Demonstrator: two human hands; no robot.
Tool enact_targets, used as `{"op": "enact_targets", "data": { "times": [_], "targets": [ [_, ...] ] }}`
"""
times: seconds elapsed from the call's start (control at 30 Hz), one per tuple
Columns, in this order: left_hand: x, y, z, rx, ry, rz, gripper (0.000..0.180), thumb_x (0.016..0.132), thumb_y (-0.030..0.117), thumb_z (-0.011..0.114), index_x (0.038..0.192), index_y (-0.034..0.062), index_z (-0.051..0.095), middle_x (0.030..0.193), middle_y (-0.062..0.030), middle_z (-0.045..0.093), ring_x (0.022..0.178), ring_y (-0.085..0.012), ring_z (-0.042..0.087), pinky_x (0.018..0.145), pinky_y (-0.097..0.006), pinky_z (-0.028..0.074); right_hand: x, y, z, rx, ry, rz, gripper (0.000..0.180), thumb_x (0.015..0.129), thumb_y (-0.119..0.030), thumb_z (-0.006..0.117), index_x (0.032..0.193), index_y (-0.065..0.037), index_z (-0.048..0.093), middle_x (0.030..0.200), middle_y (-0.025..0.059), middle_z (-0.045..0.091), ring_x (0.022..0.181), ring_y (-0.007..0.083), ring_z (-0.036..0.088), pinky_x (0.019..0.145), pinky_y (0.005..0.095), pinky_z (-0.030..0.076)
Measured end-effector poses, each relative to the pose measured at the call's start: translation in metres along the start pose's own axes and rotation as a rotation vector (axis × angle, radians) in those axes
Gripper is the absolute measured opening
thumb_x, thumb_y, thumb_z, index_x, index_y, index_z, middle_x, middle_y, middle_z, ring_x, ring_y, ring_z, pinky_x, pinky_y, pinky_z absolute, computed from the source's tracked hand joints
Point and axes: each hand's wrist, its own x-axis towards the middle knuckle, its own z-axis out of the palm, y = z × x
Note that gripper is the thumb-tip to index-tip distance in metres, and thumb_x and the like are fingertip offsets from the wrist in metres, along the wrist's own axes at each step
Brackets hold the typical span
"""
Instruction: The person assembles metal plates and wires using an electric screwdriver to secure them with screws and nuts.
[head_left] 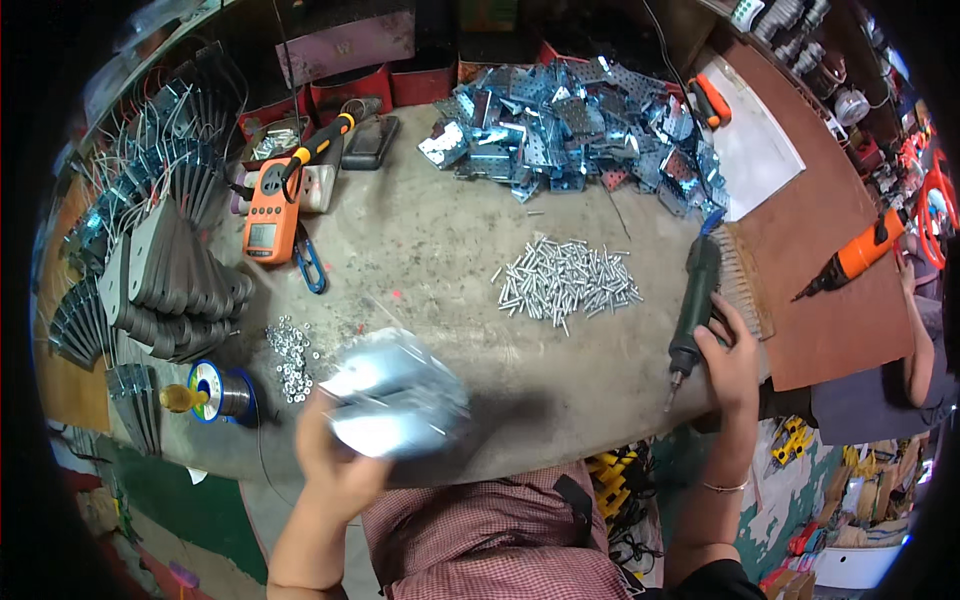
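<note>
My left hand [335,455] grips a shiny bent sheet-metal part [400,395] above the table's near edge; motion blurs both, so the part's exact kind is unclear. At the right, the fingers of my right hand [732,360] are around the lower body of a dark green electric screwdriver [697,290], its bit pointing toward me. Between the hands and farther back lies a pile of small silver screws or rivets [567,283]. Small metal nuts or washers [290,358] are scattered left of the blurred part.
A heap of bluish perforated metal plates [575,125] covers the back. Left are an orange multimeter [270,215], a solder spool [222,392] and stacked grey metal pieces [170,280]. A brush [742,285] lies beside the screwdriver. Another person's arm [920,340] reaches toward an orange power tool [860,252].
</note>
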Motion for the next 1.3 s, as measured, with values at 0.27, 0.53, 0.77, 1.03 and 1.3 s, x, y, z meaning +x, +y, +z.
{"op": "enact_targets", "data": {
  "times": [0.27, 0.53, 0.77, 1.03, 1.3],
  "targets": [
    [-0.036, 0.001, -0.021, -0.831, 0.089, -0.521, 0.083, 0.078, 0.051, 0.065, 0.132, -0.0043, 0.035, 0.121, -0.026, 0.051, 0.095, -0.0326, 0.061, 0.072, -0.035, 0.052, 0.11, -0.09, 0.099, -0.605, -0.298, -0.411, 0.03, 0.08, -0.022, 0.063, 0.102, -0.002, 0.065, 0.093, 0.0176, 0.066, 0.086, 0.0268, 0.064, 0.078, 0.0355, 0.049],
    [-0.115, 0.053, -0.145, -0.025, 0.914, -0.111, 0.081, 0.07, 0.026, 0.076, 0.136, 0.0026, 0.035, 0.122, -0.0184, 0.054, 0.103, -0.0253, 0.059, 0.088, -0.034, 0.047, 0.197, -0.073, 0.185, -1.081, -0.016, -0.437, 0.04, 0.081, -0.04, 0.055, 0.095, -0.003, 0.064, 0.097, 0.0232, 0.063, 0.094, 0.0389, 0.059, 0.079, 0.0457, 0.046],
    [-0.139, 0.04, -0.289, 0.745, 1.128, -0.097, 0.072, 0.074, 0.006, 0.064, 0.14, 0.0081, 0.035, 0.128, -0.0155, 0.05, 0.113, -0.0259, 0.054, 0.094, -0.034, 0.044, 0.247, -0.02, 0.145, -1.067, 0.036, -0.518, 0.032, 0.087, -0.036, 0.05, 0.099, -0.008, 0.061, 0.094, 0.0162, 0.065, 0.089, 0.0361, 0.061, 0.074, 0.0442, 0.046],
    [-0.103, -0.012, -0.339, 1.319, 0.875, -0.294, 0.074, 0.066, 0.016, 0.071, 0.134, 0.0249, 0.045, 0.112, -0.0202, 0.054, 0.103, -0.0357, 0.056, 0.09, -0.04, 0.045, 0.213, -0.047, 0.163, -0.918, 0.008, -0.66, 0.028, 0.09, -0.032, 0.05, 0.092, -0.006, 0.058, 0.074, 0.0105, 0.058, 0.066, 0.0266, 0.055, 0.063, 0.0377, 0.043],
    [-0.106, 0.01, -0.308, 1.539, 0.832, -0.365, 0.073, 0.069, 0.011, 0.07, 0.136, 0.0175, 0.041, 0.114, -0.0202, 0.055, 0.099, -0.0346, 0.058, 0.083, -0.041, 0.047, 0.154, -0.055, 0.191, -0.574, -0.225, -0.717, 0.013, 0.084, -0.011, 0.059, 0.083, 0.001, 0.057, 0.067, 0.0052, 0.05, 0.063, 0.0104, 0.045, 0.059, 0.0254, 0.04]
  ]
}}
